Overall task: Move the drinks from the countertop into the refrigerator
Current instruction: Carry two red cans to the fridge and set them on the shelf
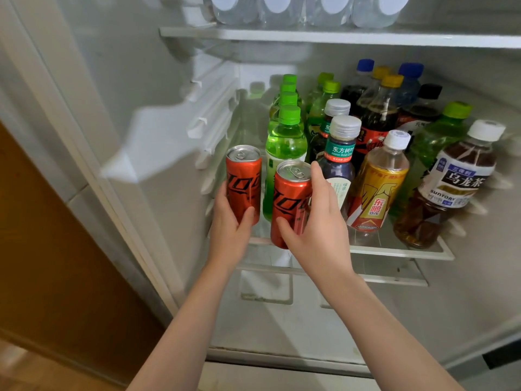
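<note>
Left grip [229, 224] curls round a slim red metal can [244, 179] and right grip [315, 221] clasps a second can [291, 201]. Both cylinders stand upright at the front-left edge of the fridge's glass shelf [394, 251], beside screw-capped plastic bottles [377, 179].

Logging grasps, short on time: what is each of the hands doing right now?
The left hand grips the left red can.
The right hand grips the right red can.
</note>
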The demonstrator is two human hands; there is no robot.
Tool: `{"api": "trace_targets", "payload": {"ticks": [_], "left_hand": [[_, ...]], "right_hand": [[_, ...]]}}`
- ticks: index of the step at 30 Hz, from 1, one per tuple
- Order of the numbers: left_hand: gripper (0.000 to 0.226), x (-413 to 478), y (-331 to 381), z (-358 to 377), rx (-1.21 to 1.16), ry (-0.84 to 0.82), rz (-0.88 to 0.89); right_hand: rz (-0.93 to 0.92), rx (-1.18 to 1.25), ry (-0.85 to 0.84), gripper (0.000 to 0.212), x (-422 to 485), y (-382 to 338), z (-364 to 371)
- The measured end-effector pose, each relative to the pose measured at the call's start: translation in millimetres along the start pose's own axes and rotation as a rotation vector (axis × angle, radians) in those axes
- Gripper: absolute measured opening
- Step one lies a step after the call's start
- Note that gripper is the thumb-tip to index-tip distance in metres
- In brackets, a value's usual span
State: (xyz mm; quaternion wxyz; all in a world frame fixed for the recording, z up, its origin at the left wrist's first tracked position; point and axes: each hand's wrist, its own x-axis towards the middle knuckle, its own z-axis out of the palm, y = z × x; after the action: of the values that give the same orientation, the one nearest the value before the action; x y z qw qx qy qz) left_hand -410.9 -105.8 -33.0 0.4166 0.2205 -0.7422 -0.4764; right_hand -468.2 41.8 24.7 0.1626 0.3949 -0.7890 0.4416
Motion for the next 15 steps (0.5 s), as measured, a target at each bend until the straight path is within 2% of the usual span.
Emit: {"api": "trace_targets", "payload": {"ticks": [5, 8, 11, 15], "left_hand": [[0.068, 8, 2, 3, 0.020, -0.001, -0.057], [0.063, -12, 1, -1, 0.011, 0.061, -0.079], [0.050, -54, 4, -8, -0.031, 0.111, -0.041], [0.040, -105, -1, -16, 0.019, 0.046, 0.008]], "right_hand": [[-0.007, -0.017, 0.018, 0.096, -8, 3, 2], [0.032, -0.005, 0.048, 0.094, -15, 5, 0], [0.039, 0.014, 0.072, 0.082, -28, 7, -5], [0.083, 0.046, 0.109, 0.063, -57, 12, -16]]}}
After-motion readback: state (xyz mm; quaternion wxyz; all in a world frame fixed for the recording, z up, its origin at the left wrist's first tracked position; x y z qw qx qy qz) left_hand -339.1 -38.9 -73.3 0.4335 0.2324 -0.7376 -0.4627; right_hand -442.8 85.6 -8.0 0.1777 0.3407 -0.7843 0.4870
